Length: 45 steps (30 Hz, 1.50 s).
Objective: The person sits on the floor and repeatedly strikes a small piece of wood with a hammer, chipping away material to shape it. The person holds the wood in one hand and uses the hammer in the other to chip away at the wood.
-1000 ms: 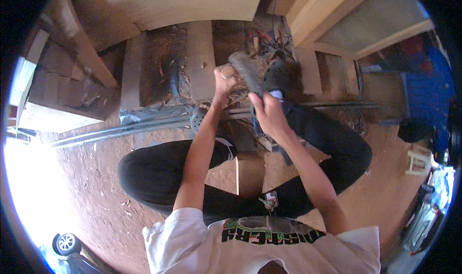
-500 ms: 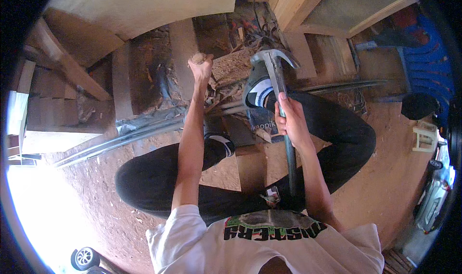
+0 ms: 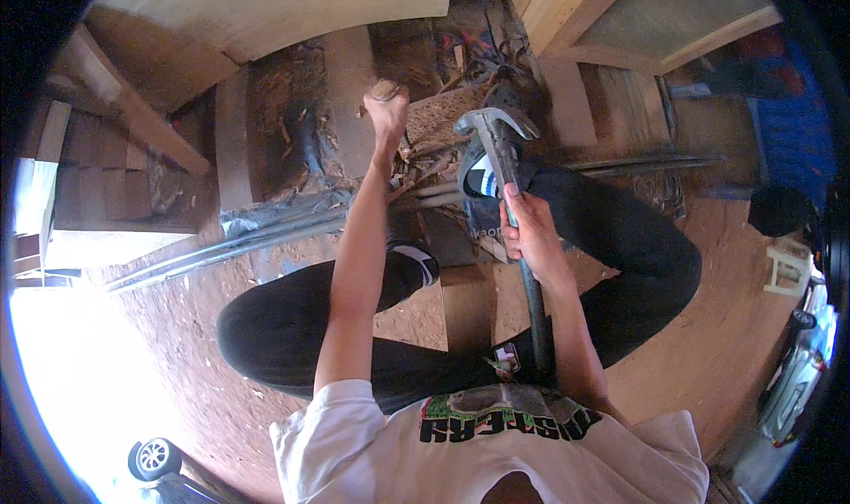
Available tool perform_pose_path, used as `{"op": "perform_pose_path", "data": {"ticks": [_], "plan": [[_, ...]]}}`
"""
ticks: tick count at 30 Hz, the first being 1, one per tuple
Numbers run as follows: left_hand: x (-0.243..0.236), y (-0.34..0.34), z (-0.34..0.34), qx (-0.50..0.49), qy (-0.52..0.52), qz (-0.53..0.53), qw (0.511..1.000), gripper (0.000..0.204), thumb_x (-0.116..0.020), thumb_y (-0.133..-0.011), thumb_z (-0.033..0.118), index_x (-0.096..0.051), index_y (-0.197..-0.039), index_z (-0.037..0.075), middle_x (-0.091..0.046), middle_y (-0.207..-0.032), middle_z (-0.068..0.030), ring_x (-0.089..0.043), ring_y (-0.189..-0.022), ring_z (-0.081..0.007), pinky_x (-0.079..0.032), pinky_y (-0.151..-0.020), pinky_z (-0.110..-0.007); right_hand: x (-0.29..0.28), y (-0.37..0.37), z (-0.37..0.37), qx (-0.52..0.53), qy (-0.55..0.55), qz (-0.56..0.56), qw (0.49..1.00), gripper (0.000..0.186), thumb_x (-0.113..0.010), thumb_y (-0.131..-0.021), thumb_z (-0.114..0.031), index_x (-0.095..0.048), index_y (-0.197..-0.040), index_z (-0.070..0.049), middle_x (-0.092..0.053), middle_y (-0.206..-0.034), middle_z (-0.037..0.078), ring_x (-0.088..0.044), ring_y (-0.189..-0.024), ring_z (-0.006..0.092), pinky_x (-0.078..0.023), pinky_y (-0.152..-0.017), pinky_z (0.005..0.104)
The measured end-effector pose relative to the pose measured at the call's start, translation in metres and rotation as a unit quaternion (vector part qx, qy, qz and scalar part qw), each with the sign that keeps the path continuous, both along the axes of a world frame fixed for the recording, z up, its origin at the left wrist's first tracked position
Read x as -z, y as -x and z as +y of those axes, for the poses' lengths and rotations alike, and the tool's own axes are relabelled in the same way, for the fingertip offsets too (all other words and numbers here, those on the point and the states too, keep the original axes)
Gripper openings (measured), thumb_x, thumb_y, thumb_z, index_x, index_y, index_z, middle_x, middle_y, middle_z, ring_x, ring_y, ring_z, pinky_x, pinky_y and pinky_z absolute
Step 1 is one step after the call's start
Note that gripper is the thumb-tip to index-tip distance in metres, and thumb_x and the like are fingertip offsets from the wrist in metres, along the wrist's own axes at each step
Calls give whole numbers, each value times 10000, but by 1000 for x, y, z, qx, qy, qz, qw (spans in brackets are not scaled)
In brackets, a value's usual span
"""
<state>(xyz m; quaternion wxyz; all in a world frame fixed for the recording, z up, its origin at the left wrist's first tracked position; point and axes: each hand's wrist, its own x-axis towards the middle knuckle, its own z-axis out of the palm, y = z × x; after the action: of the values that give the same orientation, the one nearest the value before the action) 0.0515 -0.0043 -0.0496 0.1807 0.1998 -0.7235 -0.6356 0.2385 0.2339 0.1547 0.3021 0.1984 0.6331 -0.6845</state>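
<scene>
My left hand (image 3: 387, 119) reaches far forward, its fingers wrapped round an upright wooden handle (image 3: 384, 89). Only the rounded tan end shows above the fist; its lower part is hidden. In my right hand (image 3: 534, 238) is a claw hammer (image 3: 501, 141), gripped midway along its dark shaft with the thumb lying on it. The hammer's metal head is raised to the right of my left fist, apart from it. Beside that fist lies a piece of wood (image 3: 443, 119) with a rough, chipped surface.
My bent legs (image 3: 620, 229) flank the work. Long pipes (image 3: 257, 247) run across in front of me. Wood chips litter the ground. Large boards (image 3: 292, 8) stand ahead, a wooden frame (image 3: 584, 12) at far right, and a blue chair (image 3: 797, 141) beyond.
My left hand with the handle has shifted slightly farther forward. The hammer head has moved a little left and nearer to me. The whole view has shifted slightly.
</scene>
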Motion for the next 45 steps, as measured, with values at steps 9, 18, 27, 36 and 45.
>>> {"op": "perform_pose_path", "data": {"ticks": [9, 18, 27, 36, 45], "plan": [[17, 45, 2, -61, 48, -68, 995, 201, -669, -704, 126, -614, -713, -67, -659, -665, -142, -642, -656, -215, -498, -646, -394, 4, 4, -16, -29, -55, 3, 998, 458, -514, -937, -538, -477, -814, -98, -354, -571, -68, -346, -456, 24, -265, -401, 194], [19, 31, -4, -112, -52, 77, 989, 152, -672, -716, 107, -613, -730, -32, -623, -667, -66, -547, -571, -131, -446, -533, -325, 21, 0, -4, 32, -34, -77, 996, 453, -497, -941, -546, -476, -799, -117, -361, -576, -69, -327, -440, 23, -255, -389, 202], [-31, -36, -4, -185, -225, 98, 952, 473, -694, -823, 144, -314, -1079, 27, -512, -841, -78, -507, -675, -123, -431, -539, -275, 5, -11, 4, 17, -26, -51, 998, 455, -494, -939, -554, -470, -805, -120, -343, -577, -75, -334, -454, 18, -264, -391, 195], [-20, -45, 23, -169, -202, 87, 961, 560, -743, -787, 132, -300, -1111, 17, -526, -902, -100, -542, -719, -146, -477, -608, -285, -1, -34, 9, 26, -22, -43, 998, 452, -488, -946, -547, -465, -802, -119, -341, -569, -77, -330, -440, 26, -265, -396, 206], [-22, -57, 20, -111, -217, 90, 966, 517, -739, -808, 106, -317, -1096, 26, -540, -857, -71, -551, -729, -141, -483, -643, -295, 7, -36, 14, 25, -34, -62, 997, 454, -495, -940, -555, -460, -806, -122, -348, -562, -78, -336, -436, 24, -263, -397, 197]]}}
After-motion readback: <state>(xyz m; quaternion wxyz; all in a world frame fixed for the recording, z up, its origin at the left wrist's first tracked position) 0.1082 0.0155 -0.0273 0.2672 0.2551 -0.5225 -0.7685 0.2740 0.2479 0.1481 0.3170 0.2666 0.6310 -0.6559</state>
